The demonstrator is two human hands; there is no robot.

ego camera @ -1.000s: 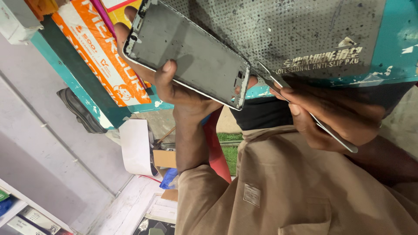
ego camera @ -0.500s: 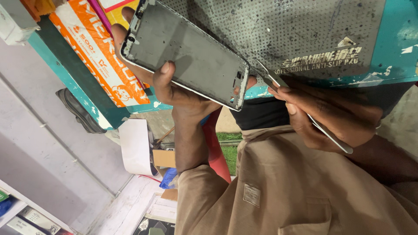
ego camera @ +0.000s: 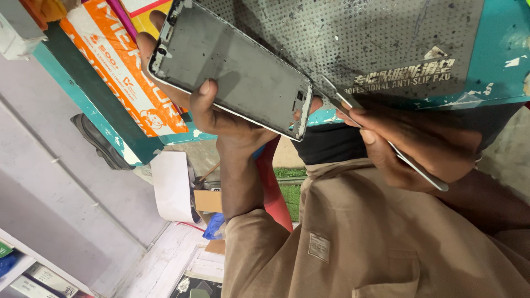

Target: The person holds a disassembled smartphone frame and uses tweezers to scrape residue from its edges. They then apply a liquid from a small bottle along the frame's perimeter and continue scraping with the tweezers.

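My left hand (ego camera: 221, 118) is shut on a grey phone frame (ego camera: 237, 72) with no screen. The thumb lies across its inner face and the fingers wrap behind it. The frame is tilted, with its lower end toward my right hand (ego camera: 414, 143). That hand grips thin metal tweezers (ego camera: 338, 98), whose tip sits just beside the frame's lower corner. Both hands are above a dark dotted anti-slip mat (ego camera: 375, 38) with a teal border.
An orange and white printed panel (ego camera: 110, 77) with a teal edge lies left of the mat. Below are a curled white sheet (ego camera: 171, 187), a cardboard box (ego camera: 207, 200) and shelves with packets (ego camera: 22, 270). My tan shirt (ego camera: 375, 243) fills the lower right.
The phone frame and my left hand have shifted slightly. The tweezers remain at the frame's lower corner.
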